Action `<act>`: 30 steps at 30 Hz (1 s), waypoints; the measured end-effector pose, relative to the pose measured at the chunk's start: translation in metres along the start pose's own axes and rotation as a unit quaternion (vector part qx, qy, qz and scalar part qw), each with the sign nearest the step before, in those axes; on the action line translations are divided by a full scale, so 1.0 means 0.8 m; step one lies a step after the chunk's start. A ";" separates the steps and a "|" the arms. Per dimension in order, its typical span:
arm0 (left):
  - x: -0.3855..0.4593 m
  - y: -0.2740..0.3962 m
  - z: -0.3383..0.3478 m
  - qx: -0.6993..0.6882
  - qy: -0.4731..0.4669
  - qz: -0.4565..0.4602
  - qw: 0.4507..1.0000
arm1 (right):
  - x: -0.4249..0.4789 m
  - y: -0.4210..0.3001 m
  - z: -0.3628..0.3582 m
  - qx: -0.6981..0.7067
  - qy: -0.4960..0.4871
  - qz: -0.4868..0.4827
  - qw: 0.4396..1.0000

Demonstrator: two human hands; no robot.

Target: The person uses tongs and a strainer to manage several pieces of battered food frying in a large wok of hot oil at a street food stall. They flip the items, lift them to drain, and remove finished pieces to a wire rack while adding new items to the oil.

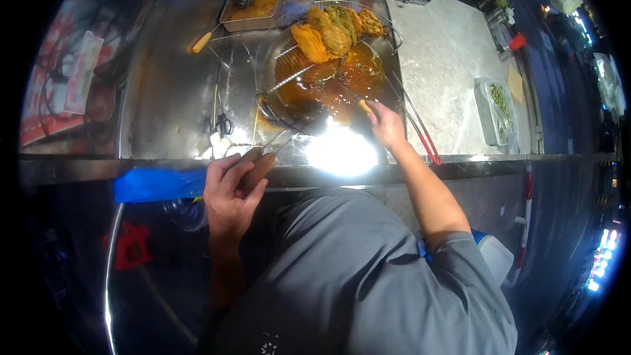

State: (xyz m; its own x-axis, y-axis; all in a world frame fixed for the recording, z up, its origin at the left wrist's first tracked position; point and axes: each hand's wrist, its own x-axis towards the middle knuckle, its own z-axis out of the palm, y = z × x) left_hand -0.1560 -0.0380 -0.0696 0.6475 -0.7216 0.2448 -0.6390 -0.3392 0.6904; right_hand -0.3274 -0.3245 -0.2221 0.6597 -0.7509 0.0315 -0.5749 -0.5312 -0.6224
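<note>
In the middle is a round wok of hot oil [305,93], its surface bubbling at the right side. My right hand [386,125] grips the wooden handle [365,106] of a metal tool whose far end dips into the oil. Near the counter's front edge, my left hand [231,190] is around two dark wooden handles [259,167] with thin metal rods that reach towards the wok. Several golden and greenish fried fritters [336,39] lie piled on a wire rack [387,22] over the wok's far side.
Red-handled tongs [428,143] lie right of the wok; black scissors [225,124] lie left of it. A rectangular metal tray [252,23] with orange liquid stands back left, and a wooden-handled tool [202,42] lies near it. A tub of chopped greens [498,108] sits at the right.
</note>
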 end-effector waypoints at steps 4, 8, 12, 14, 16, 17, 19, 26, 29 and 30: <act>0.000 0.006 0.000 0.001 -0.005 -0.006 1.000 | -0.002 -0.006 0.008 0.031 0.014 0.025 0.999; 0.001 0.007 0.001 0.003 -0.006 0.009 1.000 | -0.005 -0.004 0.019 0.075 0.022 0.043 0.996; 0.002 0.006 0.003 -0.009 -0.001 0.022 1.000 | -0.010 -0.016 0.019 0.114 0.014 0.069 0.991; 0.003 0.006 0.002 0.000 0.000 0.036 0.999 | -0.016 -0.020 0.019 0.119 0.008 0.078 0.990; 0.004 0.006 0.002 0.006 -0.001 0.045 0.999 | -0.024 -0.018 0.019 0.138 0.004 0.079 0.987; 0.005 0.006 0.002 0.005 -0.002 0.046 0.999 | -0.030 -0.013 0.021 0.156 0.004 0.077 0.985; 0.005 0.005 0.002 0.004 -0.004 0.043 0.999 | -0.042 0.003 0.026 0.179 0.003 0.065 0.982; 0.006 -0.001 0.002 -0.016 -0.004 0.033 0.999 | -0.096 0.023 -0.037 0.195 -0.014 0.042 0.980; 0.004 -0.005 0.002 -0.050 -0.003 -0.004 0.999 | -0.110 0.026 -0.086 0.154 -0.044 0.069 0.985; 0.002 -0.008 0.004 -0.060 -0.003 -0.012 0.998 | -0.111 0.022 -0.106 0.144 -0.052 0.080 0.985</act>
State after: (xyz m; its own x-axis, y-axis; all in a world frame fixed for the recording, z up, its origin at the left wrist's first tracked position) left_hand -0.1523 -0.0387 -0.0763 0.6592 -0.7176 0.2247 -0.5690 -0.2807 0.7729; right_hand -0.4373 -0.3003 -0.1696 0.6262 -0.7640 -0.1555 -0.5242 -0.2650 -0.8093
